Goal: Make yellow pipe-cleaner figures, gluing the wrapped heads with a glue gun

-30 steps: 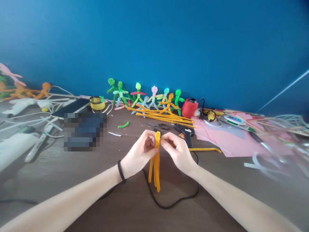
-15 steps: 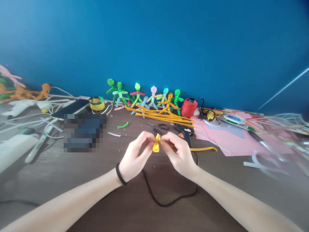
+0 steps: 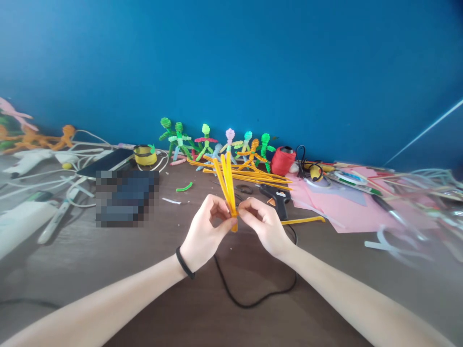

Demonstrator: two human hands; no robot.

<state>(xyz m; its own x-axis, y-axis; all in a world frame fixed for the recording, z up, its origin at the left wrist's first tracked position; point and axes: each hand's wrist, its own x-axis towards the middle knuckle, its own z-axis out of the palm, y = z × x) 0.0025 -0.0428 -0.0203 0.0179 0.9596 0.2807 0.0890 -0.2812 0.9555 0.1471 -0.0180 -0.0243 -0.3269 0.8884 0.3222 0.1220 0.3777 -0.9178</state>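
A bundle of yellow pipe cleaners [image 3: 227,180] stands nearly upright between my hands, its upper ends fanned out slightly and its short lower ends poking out below. My left hand [image 3: 208,224] pinches the bundle near its base with thumb and fingers. From the other side, the closed fingertips of my right hand [image 3: 265,224] press on the same spot, where a band seems to cross the bundle. One yellow pipe cleaner [image 3: 306,220] sticks out to the right from behind my right hand; whether it joins the bundle is hidden.
Behind my hands lie loose orange pipe cleaners [image 3: 249,177], scissors [image 3: 244,189] and a black glue gun [image 3: 278,195]. Pipe-cleaner figures [image 3: 205,140] line the blue wall. Pink paper [image 3: 358,214] lies right; a phone [image 3: 106,163] and cables lie left. A black cord [image 3: 249,306] loops in front.
The bundle has tipped from pointing away from me to nearly upright, so its long stems now show. My hands have stayed about in place, still gripping it.
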